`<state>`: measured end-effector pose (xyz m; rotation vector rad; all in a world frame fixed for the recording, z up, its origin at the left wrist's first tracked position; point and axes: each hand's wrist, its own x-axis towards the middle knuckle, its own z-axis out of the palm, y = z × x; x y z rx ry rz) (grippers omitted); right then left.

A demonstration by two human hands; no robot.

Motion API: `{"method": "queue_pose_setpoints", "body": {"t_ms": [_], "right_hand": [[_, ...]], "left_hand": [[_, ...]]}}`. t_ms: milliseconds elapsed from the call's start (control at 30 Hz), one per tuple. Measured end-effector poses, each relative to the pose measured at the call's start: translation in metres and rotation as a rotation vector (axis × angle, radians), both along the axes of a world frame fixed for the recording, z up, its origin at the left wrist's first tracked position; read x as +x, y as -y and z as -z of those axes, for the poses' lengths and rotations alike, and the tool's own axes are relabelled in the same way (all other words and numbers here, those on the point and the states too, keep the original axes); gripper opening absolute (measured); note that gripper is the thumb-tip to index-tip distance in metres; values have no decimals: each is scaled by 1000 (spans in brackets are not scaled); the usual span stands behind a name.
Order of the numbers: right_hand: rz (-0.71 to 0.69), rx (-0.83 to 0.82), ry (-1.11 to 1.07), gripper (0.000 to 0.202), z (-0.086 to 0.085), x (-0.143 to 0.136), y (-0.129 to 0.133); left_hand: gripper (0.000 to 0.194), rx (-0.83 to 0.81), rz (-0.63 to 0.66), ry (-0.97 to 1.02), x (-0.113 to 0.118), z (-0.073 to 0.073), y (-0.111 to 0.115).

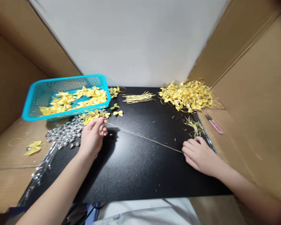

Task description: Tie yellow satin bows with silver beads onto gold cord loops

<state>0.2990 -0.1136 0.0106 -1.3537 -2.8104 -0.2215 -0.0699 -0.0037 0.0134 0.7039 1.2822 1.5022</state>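
A thin yellow cord (140,135) runs taut between my two hands, just over the black tabletop. My left hand (93,132) pinches one end, beside a heap of yellow ribbon bows (91,117) and silvery beads (67,132). The other end is held in the closed fingers of my right hand (199,154), low over the table. A tuft of short cord scraps (195,126) lies just beyond that hand. Two loose bows, one of them a yellow bow (118,113), rest past my left fingertips.
A turquoise basket (65,114) with yellow bows stands at the back left. Cut cords (138,97) lie in a bundle at the back middle. Finished-looking bows with loops (188,95) are piled at the back right, near pink thread snips (214,124). Cardboard walls (257,78) flank the table.
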Motion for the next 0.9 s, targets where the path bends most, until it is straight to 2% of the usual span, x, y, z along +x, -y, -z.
{"method": "queue_pose_setpoints", "body": {"t_ms": [133, 233, 400, 533, 633, 700, 800, 900], "right_hand": [[25, -32, -176, 12, -16, 4, -12], [68, 16, -297, 11, -32, -9, -29], [96, 51, -280, 17, -56, -45, -65], [222, 60, -336, 29, -67, -38, -95], [376, 2, -461, 39, -62, -14, -111], [434, -53, -462, 44, -53, 1, -118], [481, -89, -299, 44, -37, 17, -122], [432, -93, -162, 38, -28, 22, -123]], "left_hand": [[28, 34, -3, -18, 4, 4, 4], [29, 52, 1, -30, 5, 5, 6], [29, 69, 1, -13, 1, 7, 7], [27, 83, -46, 4, -5, 9, 4], [26, 109, -85, 4, -8, 11, 3], [26, 118, -105, 4, -10, 12, 2], [27, 123, -127, 8, -11, 14, 3], [26, 125, -132, 7, -11, 14, 4]]}}
